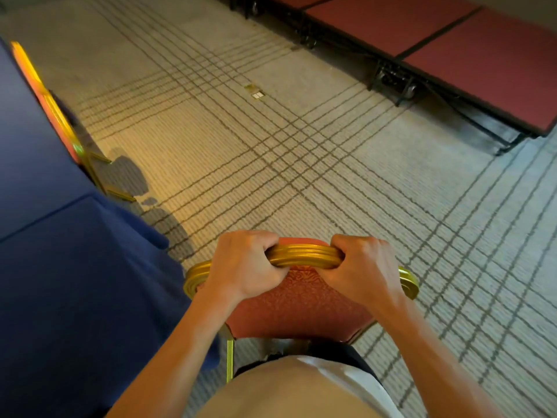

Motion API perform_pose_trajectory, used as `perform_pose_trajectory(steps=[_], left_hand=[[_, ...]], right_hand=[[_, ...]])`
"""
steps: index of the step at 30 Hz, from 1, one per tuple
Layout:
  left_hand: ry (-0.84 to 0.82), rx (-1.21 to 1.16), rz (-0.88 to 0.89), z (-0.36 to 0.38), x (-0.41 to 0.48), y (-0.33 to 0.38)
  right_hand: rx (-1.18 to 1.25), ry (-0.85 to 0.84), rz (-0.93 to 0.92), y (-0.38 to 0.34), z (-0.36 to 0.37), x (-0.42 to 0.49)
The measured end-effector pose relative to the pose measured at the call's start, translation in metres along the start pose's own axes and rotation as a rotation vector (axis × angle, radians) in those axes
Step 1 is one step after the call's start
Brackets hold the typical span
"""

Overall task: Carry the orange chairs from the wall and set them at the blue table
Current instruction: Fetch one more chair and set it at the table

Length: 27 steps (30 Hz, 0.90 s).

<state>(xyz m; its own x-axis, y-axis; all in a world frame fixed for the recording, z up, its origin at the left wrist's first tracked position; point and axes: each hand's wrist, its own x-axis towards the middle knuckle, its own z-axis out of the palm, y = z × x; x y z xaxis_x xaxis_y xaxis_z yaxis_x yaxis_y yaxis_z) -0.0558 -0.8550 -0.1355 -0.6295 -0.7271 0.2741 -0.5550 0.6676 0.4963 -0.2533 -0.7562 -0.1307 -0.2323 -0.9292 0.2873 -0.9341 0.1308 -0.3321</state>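
1. Both hands up top: left hand (247,267) and right hand (361,267) are each clenched round the gold top rail (304,256) of the orange chair (298,309). Knuckles up, fingers curled under, a short bit of rail showing btwn them.
2. Where's the chair? Near centre, right in front of the person's body, just right of the blue table (60,267) and its draped near corner. Can't tell if the feet are on the carpet (271,146) or off it. Legs are mostly hidden; only one gold leg shows, near left.
3. Progress: a second orange chair (51,107) sits far left against the table edge. It's blurry but looks placed, so at least one is done, I'd say. The held one has reached the table's side but isn't set down or let go yet. How many remain by the wall: not in view.
4. Heading: the rail's long axis runs left-right across the view. The padded back faces the person, so the seat prob points far, away from the body and along the table edge, not at it.
5. Left for this one, by my read: swing the front round left toward the cloth, set down, release.
6. Far right: red-topped platforms (452,40) on black frames, well apart from the action.
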Motion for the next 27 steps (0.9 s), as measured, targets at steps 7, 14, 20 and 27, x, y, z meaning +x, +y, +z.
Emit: perform_pose_trajectory(steps=[7,14,20,27], left_hand=[[0.029,-0.025,-0.017,0.012,0.095,-0.046],[0.085,0.102,-0.107,0.031,0.211,-0.103],[0.115,0.188,-0.178,0.020,0.294,-0.140],[0.161,0.203,-0.242,0.007,0.364,-0.192]], right_hand=[[0.024,-0.007,-0.049,0.034,0.040,0.105],[0.134,-0.072,-0.128,0.077,0.086,0.252],[0.133,-0.117,-0.201,0.092,0.107,0.362],[0.133,-0.178,-0.293,0.086,0.142,0.465]])
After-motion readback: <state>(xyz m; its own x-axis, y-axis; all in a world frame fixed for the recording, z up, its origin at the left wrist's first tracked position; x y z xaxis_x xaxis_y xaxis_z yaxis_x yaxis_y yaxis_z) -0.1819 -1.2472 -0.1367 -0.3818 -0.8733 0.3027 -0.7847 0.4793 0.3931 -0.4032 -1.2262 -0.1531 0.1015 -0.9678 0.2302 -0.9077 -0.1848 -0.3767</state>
